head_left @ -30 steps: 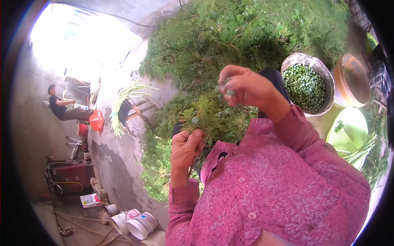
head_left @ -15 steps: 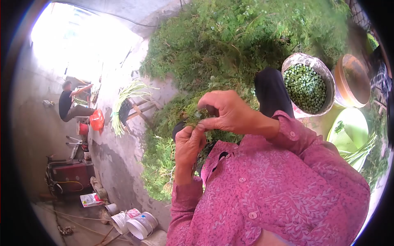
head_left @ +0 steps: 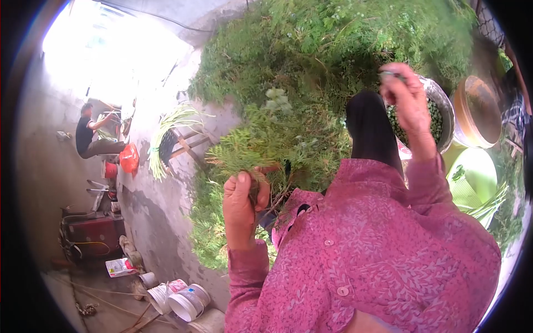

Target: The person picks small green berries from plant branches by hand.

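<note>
My left hand is closed around the stem of a feathery evergreen sprig, whose flat green fronds have some brown tips. Its thumb lies uppermost. At the right, my right hand is raised over the near side of a bucket of small green cones, hiding many of them. The right fingers are bent together, slightly blurred, with a small greenish bit at their tips that I cannot make out. Below and beyond the left hand spreads a large heap of evergreen branches.
Right of the bucket are a tan tub and a light green basket. Long green stalks drape over a wooden stool at left. Farther off, a person sits near a red bag. White buckets lie lower left.
My right hand has left the sprig beside my left hand and swung right to the bucket. My left hand has moved slightly left and down, still gripping the sprig, which now shows fully.
</note>
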Demonstrator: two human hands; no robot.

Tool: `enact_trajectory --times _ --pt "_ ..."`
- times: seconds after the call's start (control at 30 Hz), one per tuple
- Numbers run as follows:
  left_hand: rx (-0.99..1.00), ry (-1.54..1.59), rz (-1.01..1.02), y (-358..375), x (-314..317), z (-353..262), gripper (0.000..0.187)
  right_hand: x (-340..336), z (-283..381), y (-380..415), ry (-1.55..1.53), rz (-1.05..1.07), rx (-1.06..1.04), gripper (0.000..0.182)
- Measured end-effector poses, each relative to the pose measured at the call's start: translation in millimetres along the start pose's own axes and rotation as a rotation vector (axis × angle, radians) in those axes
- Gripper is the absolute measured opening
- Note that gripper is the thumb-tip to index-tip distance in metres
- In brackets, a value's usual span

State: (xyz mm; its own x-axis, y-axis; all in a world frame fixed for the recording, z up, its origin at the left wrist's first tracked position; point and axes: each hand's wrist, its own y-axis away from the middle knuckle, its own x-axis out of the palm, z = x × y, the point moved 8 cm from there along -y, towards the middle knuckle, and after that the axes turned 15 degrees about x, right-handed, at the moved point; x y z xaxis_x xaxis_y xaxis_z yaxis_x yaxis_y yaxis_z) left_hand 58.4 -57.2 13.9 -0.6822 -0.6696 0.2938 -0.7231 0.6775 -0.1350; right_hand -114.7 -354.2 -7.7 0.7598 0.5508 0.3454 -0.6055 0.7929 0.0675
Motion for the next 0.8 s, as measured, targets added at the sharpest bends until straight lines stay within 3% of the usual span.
enact_trajectory --times 0.07,0.13,0.17,0.23,0.33,0.4,0.43,0.57,0.63,0.7,0.8 --pt "-0.024 -0.003 0.002 0.4 -0.3 -1.8 0.036 -62.5 2.9 -0.9 0.654 -0.335 -0.060 0.022" --pt "-0.072 0.156 -0.046 -0.1 0.6 1.5 0.037 -98.4 -14.0 3.8 1.437 -0.460 -0.339 0.031" --pt "-0.073 0.158 -0.041 -2.3 -0.2 2.4 0.037 -109.2 -20.5 10.6 1.491 -0.492 -0.186 0.031" --pt "-0.107 0.282 0.044 -5.2 6.5 5.9 0.040 -117.6 -29.0 12.2 1.457 -0.466 -0.137 0.027" --pt "-0.139 0.303 0.017 -8.4 12.2 9.3 0.045 -98.1 -27.1 9.2 1.358 -0.373 -0.099 0.018" --pt "-0.150 0.337 0.016 -9.2 16.9 9.9 0.046 -75.2 -38.1 -2.6 1.058 -0.179 0.136 0.014" --pt "-0.163 0.378 0.009 -9.2 18.2 10.6 0.046 -61.7 -35.9 -3.9 1.052 -0.180 0.135 0.014" --pt "-0.165 0.383 0.021 -9.5 18.7 11.6 0.046 41.6 0.0 10.4 0.617 0.184 -0.124 0.011" --pt "-0.194 0.382 -0.012 -9.1 20.2 14.1 0.046 94.4 6.8 29.9 0.529 0.412 -0.101 0.014" --pt "-0.189 0.374 -0.017 -9.2 19.1 16.8 0.047 140.2 8.1 53.1 0.546 0.574 -0.252 0.015" --pt "-0.180 0.357 -0.033 -8.2 17.6 18.6 0.050 176.4 -7.3 63.0 0.623 0.645 -0.285 0.015"
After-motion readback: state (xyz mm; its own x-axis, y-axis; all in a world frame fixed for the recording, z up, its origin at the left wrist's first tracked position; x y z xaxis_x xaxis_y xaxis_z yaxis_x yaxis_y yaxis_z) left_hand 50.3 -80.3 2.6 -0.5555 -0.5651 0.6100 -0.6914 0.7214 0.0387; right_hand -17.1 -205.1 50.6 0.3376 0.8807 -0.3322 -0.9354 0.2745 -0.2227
